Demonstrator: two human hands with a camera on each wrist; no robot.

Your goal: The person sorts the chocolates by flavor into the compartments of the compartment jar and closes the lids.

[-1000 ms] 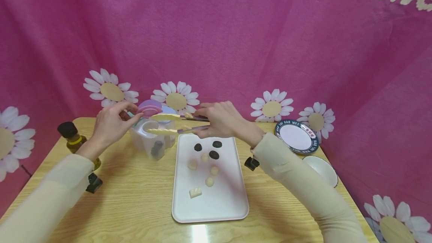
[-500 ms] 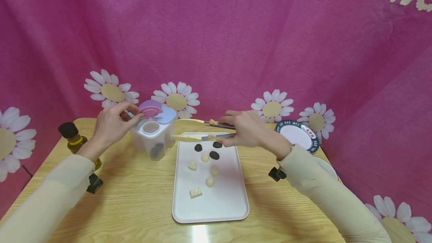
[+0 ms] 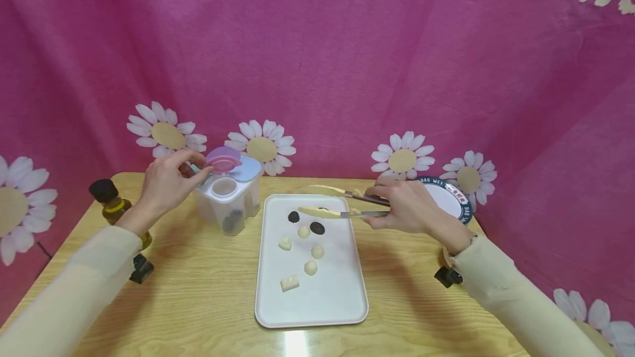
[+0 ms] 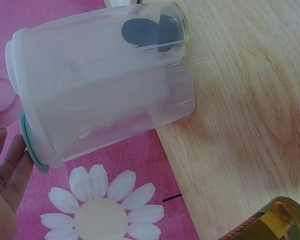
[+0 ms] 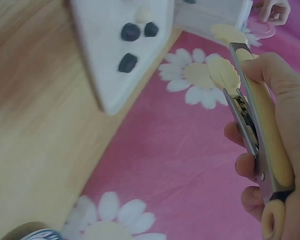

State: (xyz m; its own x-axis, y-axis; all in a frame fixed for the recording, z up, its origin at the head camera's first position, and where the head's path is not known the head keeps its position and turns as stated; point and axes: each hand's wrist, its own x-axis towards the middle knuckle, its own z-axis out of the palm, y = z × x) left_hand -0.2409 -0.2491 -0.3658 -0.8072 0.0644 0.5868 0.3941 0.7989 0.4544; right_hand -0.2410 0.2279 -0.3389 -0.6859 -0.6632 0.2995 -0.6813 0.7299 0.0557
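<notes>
My left hand (image 3: pixel 168 180) pinches the raised pink-purple flap (image 3: pixel 223 163) of a translucent lidded container (image 3: pixel 213 211). Under the flap a round opening shows, and dark pieces (image 4: pixel 141 32) lie at the bottom of one compartment. In the left wrist view a green flap (image 4: pixel 32 145) sits by my fingers. My right hand (image 3: pixel 407 205) grips serving tongs (image 5: pixel 262 125) with cream tips and steel arms. The tongs' tips stand apart over the far end of a white tray (image 3: pixel 317 310), nothing between them. Several white chocolates (image 3: pixel 310 268) and dark chocolates (image 3: pixel 317 228) lie on the tray.
A bottle of yellow oil (image 3: pixel 115 208) with a black cap stands at the left, behind my left wrist. At the back right lies a blue-rimmed plate (image 3: pixel 453 203), partly behind my right arm. A pink curtain (image 3: pixel 317 70) hangs along the table's far edge.
My right hand has moved right with the tongs, from over the container's opening to above the tray's far end. My left hand has stayed at the flap.
</notes>
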